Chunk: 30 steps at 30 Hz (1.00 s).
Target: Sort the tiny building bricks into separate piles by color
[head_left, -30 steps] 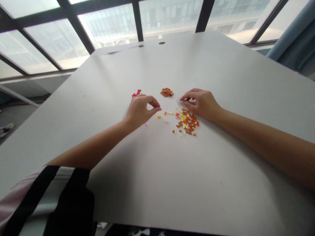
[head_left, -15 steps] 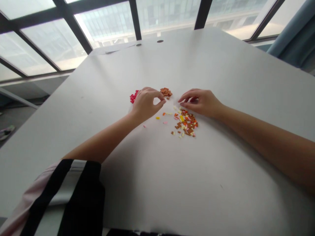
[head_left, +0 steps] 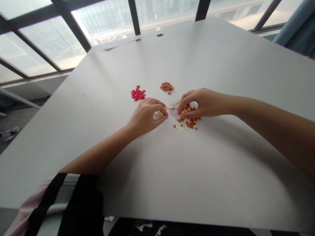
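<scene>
My left hand [head_left: 150,114] is low over the white table, thumb and forefinger pinched at a tiny pink piece [head_left: 168,116]. Small yellow and orange pieces show just behind those fingertips. My right hand [head_left: 197,103] bends over the mixed pile [head_left: 190,123] of tiny brick-like pieces in brown, orange, cream, pink and yellow. Its thumb and fingers come together at the pile's left edge; whatever lies between them is too small to make out. The hand covers the back of that pile.
Beyond my left hand lies a heap of red pieces [head_left: 138,93]. A heap of brown pieces [head_left: 166,87] is to its right, with one loose piece in front. A short row of cream pieces [head_left: 170,108] lies between my hands. Windows border the white table [head_left: 157,170].
My left hand has come nearer to me, uncovering the red heap, and its fingertips have reached the pink piece. My right hand has moved over the mixed pile, fingers pointing down.
</scene>
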### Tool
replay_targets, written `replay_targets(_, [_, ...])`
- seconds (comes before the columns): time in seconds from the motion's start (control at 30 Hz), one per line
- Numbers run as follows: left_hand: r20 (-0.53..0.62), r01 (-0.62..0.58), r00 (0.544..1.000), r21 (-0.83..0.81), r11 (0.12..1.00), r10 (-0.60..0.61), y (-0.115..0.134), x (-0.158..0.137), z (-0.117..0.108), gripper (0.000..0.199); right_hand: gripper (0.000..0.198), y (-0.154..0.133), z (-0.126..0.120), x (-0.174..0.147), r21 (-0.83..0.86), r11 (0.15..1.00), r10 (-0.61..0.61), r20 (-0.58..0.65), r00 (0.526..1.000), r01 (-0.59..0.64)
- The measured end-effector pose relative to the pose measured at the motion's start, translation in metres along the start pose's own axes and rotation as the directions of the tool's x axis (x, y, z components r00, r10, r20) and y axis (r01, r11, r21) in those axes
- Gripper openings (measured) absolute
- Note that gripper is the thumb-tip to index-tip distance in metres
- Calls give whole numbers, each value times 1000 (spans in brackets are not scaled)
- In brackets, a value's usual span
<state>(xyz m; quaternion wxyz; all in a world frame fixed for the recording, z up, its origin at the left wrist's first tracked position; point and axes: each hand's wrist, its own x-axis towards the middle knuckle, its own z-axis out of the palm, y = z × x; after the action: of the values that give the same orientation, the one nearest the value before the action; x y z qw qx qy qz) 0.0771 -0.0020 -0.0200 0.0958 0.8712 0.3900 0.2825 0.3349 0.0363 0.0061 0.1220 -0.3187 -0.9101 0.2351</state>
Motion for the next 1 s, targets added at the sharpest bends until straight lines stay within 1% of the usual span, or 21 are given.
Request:
replay_targets(0.07, [-23,6,1000,12,1000,-6,3,1,2,6,19,-3,2,1,-46,999,-17,31,999,18])
replay_targets(0.13, [-30,-12,999,26,1000,13,6,1,4,6,13,-4,3,1,-97,995,-13,40,999,17])
replay_targets(0.2, [-24,-31,999,34,999,31,8,2,6,6,11,-3,3,1,-141,990,5,42,999,1])
replay_targets(0.3, [-17,-27,999,35,999,28,7,1,7,7,12,-2,3,0,-179,983,32,43,999,-24])
replay_targets(0.43, [-31,-30,999,20,999,31,6,1,7,6,16,0,3,-2,-171,984,58,47,997,-49])
replay_targets(0.53, [-18,-49,999,20,999,50,8,2,8,6,16,0,4,-2,-157,985,79,51,996,-71])
replay_targets(0.67, [3,-78,997,26,997,78,12,3,10,5,13,1,5,1,-204,976,79,7,997,-76])
replay_targets(0.8, [41,-80,996,64,995,78,15,2,12,9,14,1,7,4,-243,967,82,-13,997,-83])
replay_targets(0.9, [51,-75,996,80,994,71,15,0,11,6,15,1,7,3,-246,962,116,-29,993,-120])
replay_targets(1.0, [48,-75,996,72,995,72,15,-2,11,3,13,0,6,2,-219,964,152,-1,988,-149])
